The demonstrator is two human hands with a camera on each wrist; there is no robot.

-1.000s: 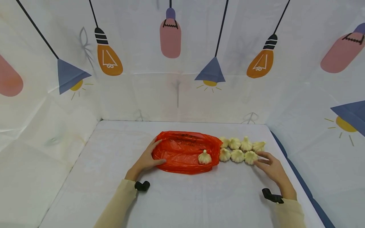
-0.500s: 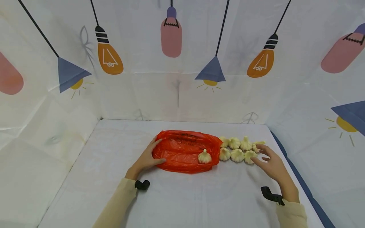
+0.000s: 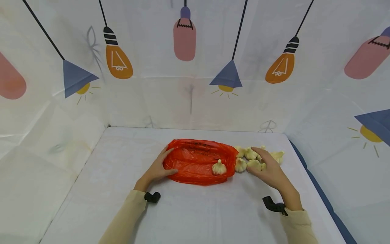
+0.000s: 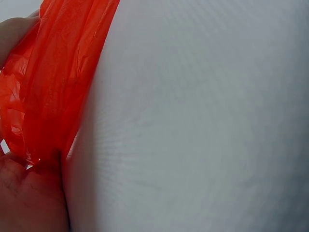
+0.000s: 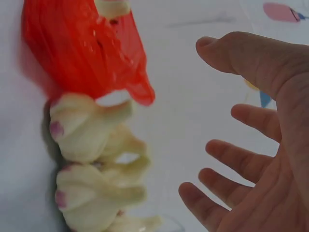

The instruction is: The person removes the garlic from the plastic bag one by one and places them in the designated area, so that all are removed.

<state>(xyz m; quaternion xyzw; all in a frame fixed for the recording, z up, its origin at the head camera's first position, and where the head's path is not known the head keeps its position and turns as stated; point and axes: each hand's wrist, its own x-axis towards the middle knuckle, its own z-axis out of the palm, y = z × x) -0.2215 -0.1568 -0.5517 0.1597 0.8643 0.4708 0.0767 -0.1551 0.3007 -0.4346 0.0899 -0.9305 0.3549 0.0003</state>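
A red plastic bag (image 3: 186,166) lies spread on the white table, with one garlic bulb (image 3: 218,168) on its right part. My left hand (image 3: 153,168) holds the bag's left end, thumb on the near side and fingers on the far side. In the left wrist view the red film (image 4: 63,72) bulges beside that hand. Right of the bag, several garlic bulbs (image 3: 240,165) stand in two rows. Over these rows hovers my right hand (image 3: 269,173), fingers apart and nothing in its grasp, hiding some bulbs. Its wrist view shows purple-tinged bulbs (image 5: 79,128) close to the bag's edge.
Behind the white table (image 3: 195,213) hangs a pale sheet (image 3: 146,98) printed with lamps and bulbs. More sheeting rises at both sides. A dark blue strip (image 3: 320,189) runs along the table's right edge. Each wrist carries a small black camera mount (image 3: 152,197).
My right hand has come left from the right end of the garlic rows and now hovers over their middle. The left hand and the bag stay in place.
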